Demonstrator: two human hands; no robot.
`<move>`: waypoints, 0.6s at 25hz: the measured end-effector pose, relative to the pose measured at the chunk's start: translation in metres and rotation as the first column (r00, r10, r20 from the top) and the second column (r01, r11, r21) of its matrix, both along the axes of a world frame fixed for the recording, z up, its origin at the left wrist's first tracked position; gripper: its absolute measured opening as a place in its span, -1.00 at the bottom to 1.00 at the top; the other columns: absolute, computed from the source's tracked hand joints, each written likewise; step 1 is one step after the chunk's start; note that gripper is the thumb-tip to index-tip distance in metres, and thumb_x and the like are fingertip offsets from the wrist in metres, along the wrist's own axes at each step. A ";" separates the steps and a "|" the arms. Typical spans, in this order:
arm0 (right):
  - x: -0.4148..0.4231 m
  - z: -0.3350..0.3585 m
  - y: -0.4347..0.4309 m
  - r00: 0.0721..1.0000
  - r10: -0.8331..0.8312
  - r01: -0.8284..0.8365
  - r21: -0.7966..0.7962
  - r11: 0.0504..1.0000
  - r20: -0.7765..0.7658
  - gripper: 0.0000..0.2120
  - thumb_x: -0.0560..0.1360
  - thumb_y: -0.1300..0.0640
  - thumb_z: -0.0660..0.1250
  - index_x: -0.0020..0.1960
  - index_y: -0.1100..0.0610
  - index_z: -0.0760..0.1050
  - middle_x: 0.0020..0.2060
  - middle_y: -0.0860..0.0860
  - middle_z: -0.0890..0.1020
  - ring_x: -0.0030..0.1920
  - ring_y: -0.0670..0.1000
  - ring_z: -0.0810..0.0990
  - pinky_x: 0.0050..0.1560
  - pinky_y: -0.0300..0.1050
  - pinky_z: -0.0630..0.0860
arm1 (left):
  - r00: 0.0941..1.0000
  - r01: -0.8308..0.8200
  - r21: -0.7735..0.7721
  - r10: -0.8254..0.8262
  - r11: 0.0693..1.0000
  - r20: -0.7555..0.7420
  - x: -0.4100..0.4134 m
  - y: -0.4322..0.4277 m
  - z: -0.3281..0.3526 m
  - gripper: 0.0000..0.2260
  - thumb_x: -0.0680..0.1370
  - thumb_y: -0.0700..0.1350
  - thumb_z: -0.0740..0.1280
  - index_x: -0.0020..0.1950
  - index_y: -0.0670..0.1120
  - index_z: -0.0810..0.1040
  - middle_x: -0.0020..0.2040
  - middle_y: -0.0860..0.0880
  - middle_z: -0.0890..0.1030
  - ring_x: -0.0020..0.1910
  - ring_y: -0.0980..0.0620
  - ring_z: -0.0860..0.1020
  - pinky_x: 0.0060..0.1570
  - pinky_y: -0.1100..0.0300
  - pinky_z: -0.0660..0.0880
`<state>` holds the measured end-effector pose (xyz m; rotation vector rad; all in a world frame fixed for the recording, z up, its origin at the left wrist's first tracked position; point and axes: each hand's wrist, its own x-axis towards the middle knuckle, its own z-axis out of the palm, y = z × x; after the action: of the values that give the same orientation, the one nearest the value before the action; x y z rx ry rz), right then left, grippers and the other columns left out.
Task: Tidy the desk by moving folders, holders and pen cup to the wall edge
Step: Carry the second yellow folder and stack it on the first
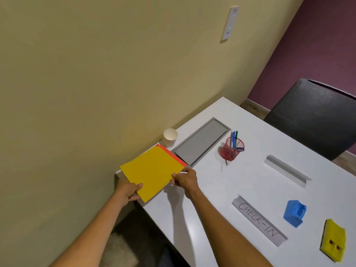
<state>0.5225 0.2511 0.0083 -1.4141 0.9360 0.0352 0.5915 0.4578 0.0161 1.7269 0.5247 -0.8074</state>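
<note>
At the counter's (221, 189) near corner by the wall, both hands carry the folders: the left hand (128, 191) has its grip clamped on the near edge of the yellow folder (152, 170), thumb on top, and the right hand (185, 180) pinches the stack's right-hand corner, where a white sheet edge shows. An orange folder (174, 154) peeks out under the yellow one along its far right side. The stack sits along the wall edge, though whether it lies flat or is held slightly raised I cannot tell, and its near corner appears to hang past the counter's end edge. That overhang is the likely trouble: let go now and the stack could tip or slide off toward the floor, and the two folders could fan apart. Pushing farther along the wall risks nudging the paper cup (170, 137), which stands just beyond the folders, light and easily toppled. Beside the cup lies a grey recessed panel (202, 141), flush, so no obstacle. Out on the open counter wait the CHECK-IN holder (259, 220), a blue holder (294, 212), a yellow holder (334, 240), a clear holder (285, 169) and the red mesh pen cup (232, 149). Free wall edge remains past the panel toward the far corner.
</note>
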 end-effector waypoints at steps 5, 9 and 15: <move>0.026 -0.032 0.002 0.996 0.089 -0.090 -0.042 0.995 -0.024 -0.65 0.41 0.31 0.44 0.12 0.24 0.39 -0.17 0.29 0.66 -0.30 0.07 0.69 -0.13 -0.04 0.68 | 1.000 -0.029 -0.002 0.029 1.000 0.003 0.031 -0.007 -0.023 -0.84 0.52 -0.39 0.38 0.04 -0.24 0.49 0.20 -0.33 0.60 0.11 -0.27 0.62 -0.16 -0.08 0.66; 0.030 -0.048 0.003 0.992 0.113 -0.118 -0.099 0.988 -0.059 -0.68 0.39 0.26 0.47 0.03 0.15 0.37 -0.21 0.20 0.69 -0.11 0.15 0.71 0.07 0.13 0.64 | 0.999 -0.038 0.015 0.038 0.999 -0.005 0.033 -0.008 -0.041 -0.85 0.52 -0.39 0.39 0.02 -0.24 0.49 0.19 -0.35 0.60 0.14 -0.31 0.61 0.02 -0.14 0.59; 0.024 -0.042 0.009 0.988 0.113 -0.121 -0.078 0.990 -0.101 -0.48 0.40 0.22 0.50 0.23 0.11 0.29 0.07 0.18 0.62 -0.01 0.10 0.64 -0.27 -0.21 0.51 | 0.981 0.050 0.270 -0.098 0.962 0.168 0.025 -0.010 -0.044 -0.78 0.46 -0.19 0.53 -0.20 -0.23 0.50 -0.14 -0.27 0.67 -0.27 -0.14 0.65 -0.26 0.13 0.53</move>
<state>0.5470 0.2600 -0.0339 -1.5553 0.9420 0.1552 0.6165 0.4481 -0.0284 2.0548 0.4620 -0.6469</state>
